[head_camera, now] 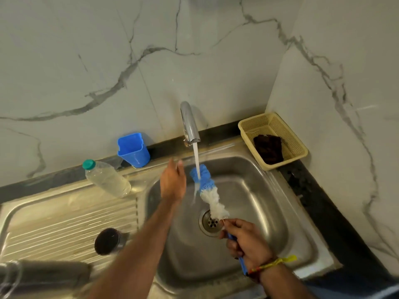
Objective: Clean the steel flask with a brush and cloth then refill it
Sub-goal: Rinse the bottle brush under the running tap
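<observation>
Flask (43,275), blurred and lying on its side at about seven o'clock on the ribbed drainboard (64,214), looks like bare steel: rigid, probably light if empty, and likely slick when wet, so a full wrap around the middle of the body seems the safest hold. Just beyond it, at eight o'clock from the drain, stands a dark round piece that may be its cap (107,241); I cannot tell for sure. Further back, at ten o'clock, a clear plastic bottle (107,178) with a green lid lies tilted, and a blue cup (133,150) stands against the wall. The left hand (172,182) reaches over the sink (280,212) toward the tap (189,124), fingers loose and holding nothing. Water runs onto the blue tip of the bottle brush (208,192), whose bristles are soft and springy, while the thin handle is stiffer. The right hand (246,244), at five o'clock, is closed around that handle near the bristles. At two o'clock, a dark cloth (269,151) lies limp in a yellow basket (300,152).
</observation>
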`<state>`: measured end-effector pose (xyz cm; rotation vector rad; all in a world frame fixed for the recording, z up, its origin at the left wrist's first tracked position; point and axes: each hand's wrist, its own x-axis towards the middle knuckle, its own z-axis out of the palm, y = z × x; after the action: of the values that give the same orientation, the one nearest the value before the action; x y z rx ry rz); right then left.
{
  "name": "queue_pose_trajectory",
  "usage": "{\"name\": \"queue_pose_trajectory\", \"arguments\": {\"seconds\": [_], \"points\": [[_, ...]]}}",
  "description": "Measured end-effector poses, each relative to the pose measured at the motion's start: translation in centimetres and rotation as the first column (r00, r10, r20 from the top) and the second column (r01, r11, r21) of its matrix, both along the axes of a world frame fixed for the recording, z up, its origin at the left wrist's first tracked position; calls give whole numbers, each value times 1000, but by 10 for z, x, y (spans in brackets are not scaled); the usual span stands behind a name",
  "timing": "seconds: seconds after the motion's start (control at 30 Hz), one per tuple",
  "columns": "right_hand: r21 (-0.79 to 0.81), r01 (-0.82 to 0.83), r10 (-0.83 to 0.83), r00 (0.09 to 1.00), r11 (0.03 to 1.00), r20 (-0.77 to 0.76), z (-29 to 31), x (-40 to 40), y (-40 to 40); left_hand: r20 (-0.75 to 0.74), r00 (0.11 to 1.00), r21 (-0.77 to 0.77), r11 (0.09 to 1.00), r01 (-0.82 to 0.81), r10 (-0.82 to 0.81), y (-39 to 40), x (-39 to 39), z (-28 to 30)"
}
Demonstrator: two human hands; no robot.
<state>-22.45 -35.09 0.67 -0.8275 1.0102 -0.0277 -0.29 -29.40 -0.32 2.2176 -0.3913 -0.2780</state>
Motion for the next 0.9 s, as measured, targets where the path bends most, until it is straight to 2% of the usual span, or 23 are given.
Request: {"name": "queue_pose_trajectory", "arguments": {"seconds": [0.1,0.2,0.3,0.47,0.6,0.7,0.77,0.83,0.87,0.9], "points": [[27,-12,11,1000,1000,16,-1,-19,7,92,995,243,970,22,-46,73,-60,-41],[60,-23,21,999,998,29,1,-31,15,235,961,478,878,18,-148,124,-89,-72],[64,-17,13,998,998,64,7,-15,16,222,948,591,805,55,-228,150,-96,-91],[56,-19,13,995,998,100,17,17,13,233,923,579,806,121,-306,160,-95,-97],[57,-40,38,999,998,32,16,-17,19,263,941,459,885,72,-213,163,-91,-100],[58,-18,18,1000,998,-9,14,-38,23,257,944,417,905,88,-210,163,-91,-101],[-44,-11,10,999,999,-31,10,-32,21,268,940,399,912,94,-214,164,-91,-104],[-321,-33,15,998,946,-59,3,-15,18,285,934,384,919,93,-214,164,-90,-103],[-506,-80,34,994,859,-99,-2,-7,16,290,933,376,922,92,-212,164,-90,-103],[-666,-143,55,987,732,-152,-5,0,15,292,933,369,925,95,-212,164,-91,-102]]}}
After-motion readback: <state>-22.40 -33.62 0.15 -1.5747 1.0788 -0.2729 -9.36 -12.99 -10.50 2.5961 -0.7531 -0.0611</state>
